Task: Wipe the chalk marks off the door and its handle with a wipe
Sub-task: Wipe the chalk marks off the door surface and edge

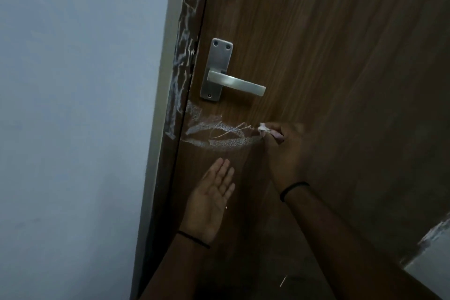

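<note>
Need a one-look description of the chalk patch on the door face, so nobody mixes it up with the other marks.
Start at the brown wooden door and find its metal lever handle. Just below the handle plate is the chalk smear, a white curved band sweeping right toward the wipe that the right hand pinches. Unlike the vertical scribbles on the door edge, it lies on the flat face.

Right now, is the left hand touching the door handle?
No, the left hand is open, palm showing, well below the door handle, while the right hand pinches the wipe.
</note>
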The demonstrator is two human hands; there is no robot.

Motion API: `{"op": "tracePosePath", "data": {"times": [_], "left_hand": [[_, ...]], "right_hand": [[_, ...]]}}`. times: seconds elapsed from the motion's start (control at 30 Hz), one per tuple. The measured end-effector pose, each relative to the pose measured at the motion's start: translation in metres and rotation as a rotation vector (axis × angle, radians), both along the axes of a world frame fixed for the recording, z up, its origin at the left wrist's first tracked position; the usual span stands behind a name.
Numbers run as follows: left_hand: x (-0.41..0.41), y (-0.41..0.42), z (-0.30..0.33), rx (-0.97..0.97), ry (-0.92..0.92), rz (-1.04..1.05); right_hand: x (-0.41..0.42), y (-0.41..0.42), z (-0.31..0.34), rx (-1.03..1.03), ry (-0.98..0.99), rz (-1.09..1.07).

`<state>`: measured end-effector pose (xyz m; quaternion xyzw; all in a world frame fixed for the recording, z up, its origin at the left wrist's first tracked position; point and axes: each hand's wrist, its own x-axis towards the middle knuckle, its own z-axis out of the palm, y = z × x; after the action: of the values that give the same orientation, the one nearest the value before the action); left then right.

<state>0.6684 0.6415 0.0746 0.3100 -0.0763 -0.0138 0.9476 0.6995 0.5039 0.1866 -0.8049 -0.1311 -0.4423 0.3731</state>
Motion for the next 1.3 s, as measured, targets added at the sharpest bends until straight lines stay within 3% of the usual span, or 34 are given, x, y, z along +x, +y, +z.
{"op": "tracePosePath", "data": {"times": [0.27,0.47,0.67,0.77,0.87,1.03,1.2,1.3], "left_hand": [[0.025,0.011,-0.021,-0.171,0.022,-0.067],[0.029,0.011,-0.018,-0.181,0.015,-0.058],[0.023,0.021,-0.016,-0.101,-0.006,0.027],[0.020,0.022,-0.014,-0.092,-0.007,0.038],[0.017,0.025,-0.014,-0.095,-0.001,0.045],[0.015,0.027,-0.014,-0.108,0.007,0.050],[0.014,0.029,-0.011,-0.112,0.008,0.031],[0.014,0.034,-0.013,-0.129,0.020,0.034]], "right_hand": [[0.025,0.005,-0.019,-0.011,-0.143,-0.068],[0.022,0.010,-0.042,-0.213,-0.106,0.004],[0.032,0.008,-0.021,-0.036,-0.181,-0.045],[0.028,0.016,-0.036,-0.178,-0.105,0.011],[0.024,0.000,-0.043,-0.142,-0.038,0.007],[0.036,0.012,-0.020,-0.110,-0.138,-0.097],[0.031,0.025,-0.041,-0.314,0.008,0.079],[0.032,0.011,-0.036,-0.228,-0.004,0.058]]}}
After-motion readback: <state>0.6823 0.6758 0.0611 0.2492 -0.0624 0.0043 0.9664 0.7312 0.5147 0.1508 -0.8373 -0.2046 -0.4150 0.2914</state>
